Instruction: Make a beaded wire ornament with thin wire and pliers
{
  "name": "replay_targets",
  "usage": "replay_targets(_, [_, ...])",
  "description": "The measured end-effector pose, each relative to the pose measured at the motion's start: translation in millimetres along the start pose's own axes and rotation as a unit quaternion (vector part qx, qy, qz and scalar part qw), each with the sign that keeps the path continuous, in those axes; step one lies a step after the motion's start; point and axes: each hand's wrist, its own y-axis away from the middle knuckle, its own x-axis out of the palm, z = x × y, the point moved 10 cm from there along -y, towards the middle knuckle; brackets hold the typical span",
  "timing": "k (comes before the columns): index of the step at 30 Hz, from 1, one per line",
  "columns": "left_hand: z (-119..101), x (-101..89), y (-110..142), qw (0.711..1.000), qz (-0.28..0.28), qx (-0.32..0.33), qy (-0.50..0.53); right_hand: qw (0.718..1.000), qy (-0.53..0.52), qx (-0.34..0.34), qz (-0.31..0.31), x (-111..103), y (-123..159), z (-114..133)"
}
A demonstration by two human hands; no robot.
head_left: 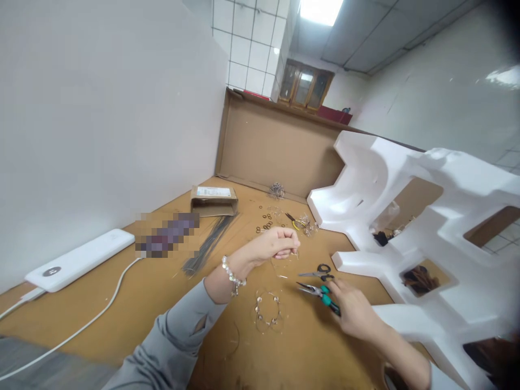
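Note:
My left hand (282, 244) is closed in a pinch above the table, with a bracelet of clear beads (232, 275) round its wrist. A thin wire (298, 253) shows at its fingertips; the rest of it is mostly hidden. My right hand (354, 307) grips needle-nose pliers with teal and black handles (327, 299), jaws pointing left and slightly apart. Just beyond the pliers lie scissors with black handles (323, 269). Below my left hand a ring of wire with shiny round pieces (268, 311) rests on the table.
A bundle of straight grey wires (209, 246) lies left, near a small open cardboard box (214, 201). Dark rings (267, 225), yellow-handled pliers (294, 221) and wire clusters (277, 189) sit farther back. White foam (361, 227) borders the right; a white power bank (81, 260) with cable lies left.

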Motion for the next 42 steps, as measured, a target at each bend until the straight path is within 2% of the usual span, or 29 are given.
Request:
replay_targets(3, [-2, -3.6, 0, 1.000, -0.024, -0.004, -0.008, 0.987, 0.062, -0.095, -0.118, -58, 14, 3])
replay_targets(6, [3, -2.2, -1, 0.999, -0.037, -0.026, -0.021, 0.953, 0.157, -0.128, -0.227, -110, 27, 4])
replay_targets(8, [11, 1.4, -3, 0.998, -0.029, -0.042, -0.031, 0.934, 0.207, -0.138, -0.256, -131, 27, 8])
replay_targets(10, [19, 4.0, -6, 0.998, -0.020, -0.050, -0.033, 0.923, 0.237, -0.145, -0.266, -143, 22, 12])
replay_targets(14, [32, 4.2, -9, 0.998, -0.014, -0.057, -0.020, 0.910, 0.294, -0.158, -0.248, -145, 9, 19])
replay_targets(18, [35, 4.6, -10, 0.998, -0.008, -0.057, -0.009, 0.905, 0.309, -0.164, -0.242, -141, 4, 20])
replay_targets(23, [39, 4.7, -11, 0.998, -0.005, -0.066, -0.006, 0.901, 0.324, -0.169, -0.235, -139, 3, 22])
replay_targets(31, [41, 6.8, -11, 0.997, 0.008, -0.073, -0.006, 0.886, 0.341, -0.183, -0.256, -147, 5, 30])
replay_targets(42, [43, 7.1, -10, 0.997, 0.016, -0.081, -0.009, 0.884, 0.343, -0.189, -0.254, -143, 7, 32])
